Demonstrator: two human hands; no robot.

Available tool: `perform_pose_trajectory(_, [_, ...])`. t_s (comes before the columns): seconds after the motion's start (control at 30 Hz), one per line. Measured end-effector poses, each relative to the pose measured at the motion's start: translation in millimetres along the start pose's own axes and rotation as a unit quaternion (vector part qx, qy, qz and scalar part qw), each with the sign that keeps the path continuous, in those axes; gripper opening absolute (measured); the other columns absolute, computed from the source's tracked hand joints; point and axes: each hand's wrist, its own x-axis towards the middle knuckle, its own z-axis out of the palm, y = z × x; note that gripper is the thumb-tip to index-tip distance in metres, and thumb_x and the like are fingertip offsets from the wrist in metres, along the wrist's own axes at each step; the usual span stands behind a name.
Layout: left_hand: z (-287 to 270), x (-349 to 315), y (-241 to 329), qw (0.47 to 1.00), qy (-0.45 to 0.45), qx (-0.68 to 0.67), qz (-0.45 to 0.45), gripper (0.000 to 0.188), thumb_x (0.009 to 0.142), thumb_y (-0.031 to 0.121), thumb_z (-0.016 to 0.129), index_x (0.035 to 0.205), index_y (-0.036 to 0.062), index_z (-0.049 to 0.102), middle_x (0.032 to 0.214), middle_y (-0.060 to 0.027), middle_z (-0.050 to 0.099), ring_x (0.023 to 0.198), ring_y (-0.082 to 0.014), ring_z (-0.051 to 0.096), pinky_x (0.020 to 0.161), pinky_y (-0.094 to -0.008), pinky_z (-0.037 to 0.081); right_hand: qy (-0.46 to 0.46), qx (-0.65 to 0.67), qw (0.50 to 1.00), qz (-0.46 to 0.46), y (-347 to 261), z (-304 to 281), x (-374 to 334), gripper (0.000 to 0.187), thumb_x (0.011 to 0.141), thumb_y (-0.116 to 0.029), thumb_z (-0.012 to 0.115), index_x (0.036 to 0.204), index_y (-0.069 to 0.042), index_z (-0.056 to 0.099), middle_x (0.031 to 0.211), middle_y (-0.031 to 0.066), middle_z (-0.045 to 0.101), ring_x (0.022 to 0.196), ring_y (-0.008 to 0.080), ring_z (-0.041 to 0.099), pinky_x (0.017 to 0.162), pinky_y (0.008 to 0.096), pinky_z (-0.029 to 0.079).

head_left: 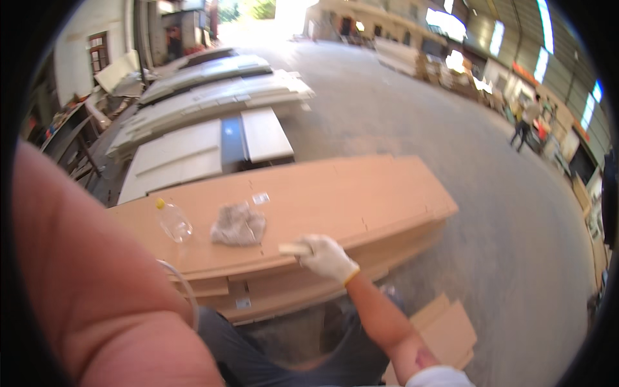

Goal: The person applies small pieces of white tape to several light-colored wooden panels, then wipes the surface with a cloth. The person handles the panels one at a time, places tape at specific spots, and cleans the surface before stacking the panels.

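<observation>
My right hand [327, 257], in a white knitted glove with a yellow cuff edge, is closed around a small pale block [294, 249] above the near edge of a stack of wood-toned boards [335, 193]. My bare left hand [109, 277] looms very close on the left, large and blurred, with its fingers not made out. On the top board lie a crumpled greyish rag [238, 224] and a clear plastic bottle [175, 222] with a yellow cap. A small white label [260, 198] lies beyond the rag.
A pale curved cord [187, 287] hangs beside my left hand. Stacks of white panels [213, 90] stand farther off at left. Loose board pieces [445, 329] rest on the floor near my right forearm. Another person [527, 122] stands far away at right.
</observation>
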Motion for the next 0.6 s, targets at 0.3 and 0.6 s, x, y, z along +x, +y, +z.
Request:
perform_pose_trajectory(0.3, [-22, -22, 0, 1.0, 0.022, 0.003, 0.008, 0.045, 0.098, 0.016, 0.071, 0.138, -0.001, 0.058, 0.14, -0.0234, 0.063, 0.13, -0.0352, 0.063, 0.114, -0.0459, 0.046, -0.025, 0.029, 0.988, 0.149, 1, 3, -15, 0.028, 0.085, -0.016, 0.071, 0.112, -0.011, 0.077, 0.086, 0.0104, 0.076, 0.084, 0.0225, 0.074, 0.078, 0.0349, 0.056])
perform_pose_trajectory(0.6, [-20, -89, -38, 0.975, 0.085, 0.044, -0.202, 0.03, 0.1, 0.008, 0.067, 0.129, -0.0005, 0.066, 0.134, -0.0205, 0.068, 0.127, -0.0327, 0.064, 0.112, -0.0422, 0.047, 0.073, 0.514, 0.831, 0.198, 50, -2, -15, 0.036, 0.093, -0.004, 0.064, 0.127, 0.008, 0.065, 0.108, 0.0129, 0.073, 0.095, 0.0198, 0.073, 0.089, 0.0321, 0.057])
